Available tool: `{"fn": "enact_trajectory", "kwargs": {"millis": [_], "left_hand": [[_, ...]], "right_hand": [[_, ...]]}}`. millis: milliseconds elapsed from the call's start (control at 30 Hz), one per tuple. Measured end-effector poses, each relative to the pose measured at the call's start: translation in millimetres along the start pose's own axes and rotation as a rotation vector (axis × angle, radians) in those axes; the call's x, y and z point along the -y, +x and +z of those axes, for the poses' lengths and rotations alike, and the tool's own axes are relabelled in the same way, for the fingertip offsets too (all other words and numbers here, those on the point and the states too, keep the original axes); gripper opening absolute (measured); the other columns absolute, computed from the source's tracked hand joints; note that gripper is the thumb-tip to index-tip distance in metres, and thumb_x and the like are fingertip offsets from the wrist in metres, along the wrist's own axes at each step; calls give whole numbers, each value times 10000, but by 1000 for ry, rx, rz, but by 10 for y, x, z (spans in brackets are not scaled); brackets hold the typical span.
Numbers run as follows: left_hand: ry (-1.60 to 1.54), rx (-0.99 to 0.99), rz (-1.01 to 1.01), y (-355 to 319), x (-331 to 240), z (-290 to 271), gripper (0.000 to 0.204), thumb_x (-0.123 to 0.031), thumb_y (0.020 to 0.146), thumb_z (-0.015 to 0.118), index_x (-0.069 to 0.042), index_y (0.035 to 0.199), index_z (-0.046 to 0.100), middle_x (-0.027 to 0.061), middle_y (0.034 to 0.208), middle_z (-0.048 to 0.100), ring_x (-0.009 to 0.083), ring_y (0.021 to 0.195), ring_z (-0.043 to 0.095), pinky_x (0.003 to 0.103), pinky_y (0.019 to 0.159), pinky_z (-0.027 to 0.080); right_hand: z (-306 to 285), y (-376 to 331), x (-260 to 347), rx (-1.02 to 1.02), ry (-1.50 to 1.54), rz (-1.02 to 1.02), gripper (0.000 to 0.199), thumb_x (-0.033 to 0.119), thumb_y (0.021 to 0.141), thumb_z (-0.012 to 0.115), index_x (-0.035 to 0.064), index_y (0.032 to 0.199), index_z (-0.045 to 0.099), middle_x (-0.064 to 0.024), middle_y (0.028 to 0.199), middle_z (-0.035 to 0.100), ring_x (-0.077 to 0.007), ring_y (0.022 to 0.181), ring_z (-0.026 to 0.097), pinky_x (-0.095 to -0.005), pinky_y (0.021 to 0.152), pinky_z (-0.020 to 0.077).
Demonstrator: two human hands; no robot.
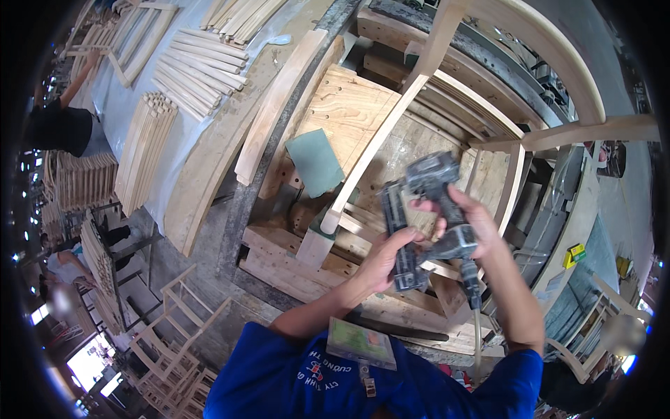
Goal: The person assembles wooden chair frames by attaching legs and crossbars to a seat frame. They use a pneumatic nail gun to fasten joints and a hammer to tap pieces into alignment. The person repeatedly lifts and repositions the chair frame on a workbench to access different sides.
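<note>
On your far left, another person (64,126) in a dark top reaches an arm toward pale wood pieces. Near left, light wooden chair frames (178,342) stand crowded together on the floor. Next comes a table covered with a plastic sheet (183,143). On it, you have a neat bundle of wooden sticks (145,150) on the near side, and more sticks (199,73) spread like a fan a bit farther off.

Then comes your workbench, which has a dark edge (241,213). A long wooden board (276,112) lies along its left side. Inside, a gray-green sheet (315,163) lies partly on a plywood panel (347,105). A wooden chair frame (384,143) sits across the bench, just right of the sheet, and its curved part (558,52) bends around at the far right.

In the middle, above the near part of the bench, is the dark nail gun (452,214). Both your hands are closed on it. Your left hand (379,264) holds the long, thin part on the left, with the thumb across the front; the other fingers are mostly hidden. Your right hand (477,218) is wrapped around the handle. You can't tell if a finger is pressing the trigger. An air hose (478,342) hangs from the handle's end, toward you.

Over on your right, past your right arm, is a small yellow box (574,255).
</note>
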State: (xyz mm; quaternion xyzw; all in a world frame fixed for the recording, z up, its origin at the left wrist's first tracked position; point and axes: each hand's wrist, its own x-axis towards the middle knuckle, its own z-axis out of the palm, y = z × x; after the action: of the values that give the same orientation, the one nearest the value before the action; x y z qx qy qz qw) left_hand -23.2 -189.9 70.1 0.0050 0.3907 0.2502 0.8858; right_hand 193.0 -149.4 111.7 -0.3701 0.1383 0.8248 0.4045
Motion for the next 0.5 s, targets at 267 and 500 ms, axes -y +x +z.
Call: {"fn": "enact_trajectory", "kwargs": {"millis": [267, 500], "left_hand": [[-117, -344, 15, -372, -219, -134, 200, -207, 921, 706, -78, 1053, 628, 27, 910, 637, 165, 733, 648, 347, 664, 579], [-101, -361, -28, -436, -179, -150, 172, -238, 937, 678, -93, 1017, 630, 23, 899, 624, 180, 767, 620, 392, 750, 572]], "right_hand": [[-240, 685, -486, -42, 215, 209, 432, 304, 1123, 425, -39, 1384, 445, -380, 1261, 632, -213, 637, 672, -373, 592, 636], [-256, 677, -498, -54, 229, 267, 390, 310, 1126, 426, 10, 1373, 459, -286, 1158, 680, -158, 613, 618, -338, 553, 590]]}}
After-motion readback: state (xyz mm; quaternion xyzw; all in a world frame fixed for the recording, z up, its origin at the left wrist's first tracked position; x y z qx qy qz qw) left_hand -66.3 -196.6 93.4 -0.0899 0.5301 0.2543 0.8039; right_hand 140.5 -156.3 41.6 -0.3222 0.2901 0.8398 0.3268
